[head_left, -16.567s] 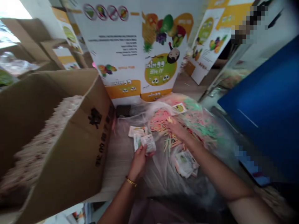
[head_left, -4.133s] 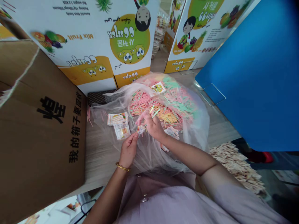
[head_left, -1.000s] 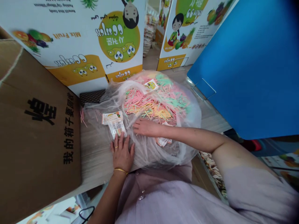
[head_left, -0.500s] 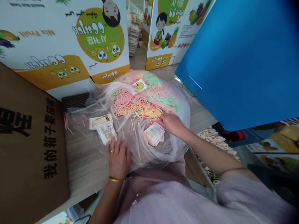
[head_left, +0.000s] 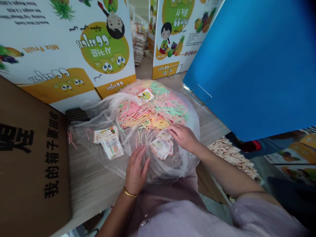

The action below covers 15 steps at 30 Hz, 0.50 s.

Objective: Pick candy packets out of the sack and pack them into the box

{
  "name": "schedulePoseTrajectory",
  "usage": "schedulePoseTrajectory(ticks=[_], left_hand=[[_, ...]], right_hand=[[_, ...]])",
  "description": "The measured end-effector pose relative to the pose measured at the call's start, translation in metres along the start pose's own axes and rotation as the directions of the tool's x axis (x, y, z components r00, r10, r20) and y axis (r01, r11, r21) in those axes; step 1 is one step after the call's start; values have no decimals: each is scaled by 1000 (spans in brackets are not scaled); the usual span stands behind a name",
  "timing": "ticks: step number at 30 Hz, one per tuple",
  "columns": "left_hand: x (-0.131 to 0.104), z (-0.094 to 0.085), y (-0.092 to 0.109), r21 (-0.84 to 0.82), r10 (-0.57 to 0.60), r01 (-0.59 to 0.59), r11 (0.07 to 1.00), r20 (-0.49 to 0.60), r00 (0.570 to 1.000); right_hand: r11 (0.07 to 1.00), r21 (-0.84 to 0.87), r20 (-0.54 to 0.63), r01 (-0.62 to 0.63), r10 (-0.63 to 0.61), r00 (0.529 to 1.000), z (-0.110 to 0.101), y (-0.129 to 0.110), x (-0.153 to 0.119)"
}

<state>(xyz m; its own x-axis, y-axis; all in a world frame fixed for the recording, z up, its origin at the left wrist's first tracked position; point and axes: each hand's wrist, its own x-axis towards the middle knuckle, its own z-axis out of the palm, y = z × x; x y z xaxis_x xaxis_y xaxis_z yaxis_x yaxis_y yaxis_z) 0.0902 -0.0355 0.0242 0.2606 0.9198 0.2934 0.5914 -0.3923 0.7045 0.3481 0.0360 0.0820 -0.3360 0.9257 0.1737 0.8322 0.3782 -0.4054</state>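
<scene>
A clear plastic bag [head_left: 195, 131] lies open on the table, full of pink, green and yellow candy sticks [head_left: 134, 113]. My right hand [head_left: 184, 137] is at the bag's near right side, its fingertips pinching a small printed packet [head_left: 164, 134]. Just below that is a small pile of white-and-orange packets [head_left: 160, 148] on the plastic. My left hand [head_left: 136, 169] rests over the near part of the bag with its fingers stretched out and nothing in them. To its left lie more candy packets [head_left: 113, 147]. Another packet [head_left: 146, 95] sits on top of the sticks.
Printed cartons [head_left: 66, 49] stand behind the bag, with bagged packets [head_left: 139, 39] between them. A brown box [head_left: 32, 158] borders the left side, a blue panel [head_left: 251, 65] the right. Loose sticks [head_left: 71, 138] lie by the brown box. Many packets [head_left: 232, 154] fill a box at lower right.
My left hand has moved right, away from the left packets. My right hand has shifted slightly down and right; a packet now shows at its fingertips above the pile.
</scene>
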Motion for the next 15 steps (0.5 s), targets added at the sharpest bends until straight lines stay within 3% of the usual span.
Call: schedulePoseTrajectory(ticks=[2, 3, 5, 7, 9, 11, 15], left_hand=[[8, -7, 5, -144, -118, 106, 984, -75, 990], [13, -9, 6, -216, -178, 161, 963, -62, 982], [19, -13, 5, -333, -294, 296, 895, 57, 954], [22, -14, -1, -404, -404, 441, 802, 178, 897], [20, -15, -9, -463, -505, 546, 698, 222, 834], [17, -14, -15, -527, -576, 589, 613, 213, 789], [11, -13, -23, -584, -636, 606, 540, 187, 748]], right_hand=[[979, 178, 81, 95, -110, 991, -4, -21, 5], [958, 251, 129, 141, -178, 976, -2, -31, 8], [917, 351, 211, 192, -277, 937, 6, -46, 18], [908, 379, 245, 178, -283, 927, 19, -50, 35], [944, 302, 221, 134, -205, 953, 34, -46, 59], [986, 122, 163, 115, -134, 977, 48, -40, 88], [945, -207, 119, 255, -234, 965, 74, -39, 141]])
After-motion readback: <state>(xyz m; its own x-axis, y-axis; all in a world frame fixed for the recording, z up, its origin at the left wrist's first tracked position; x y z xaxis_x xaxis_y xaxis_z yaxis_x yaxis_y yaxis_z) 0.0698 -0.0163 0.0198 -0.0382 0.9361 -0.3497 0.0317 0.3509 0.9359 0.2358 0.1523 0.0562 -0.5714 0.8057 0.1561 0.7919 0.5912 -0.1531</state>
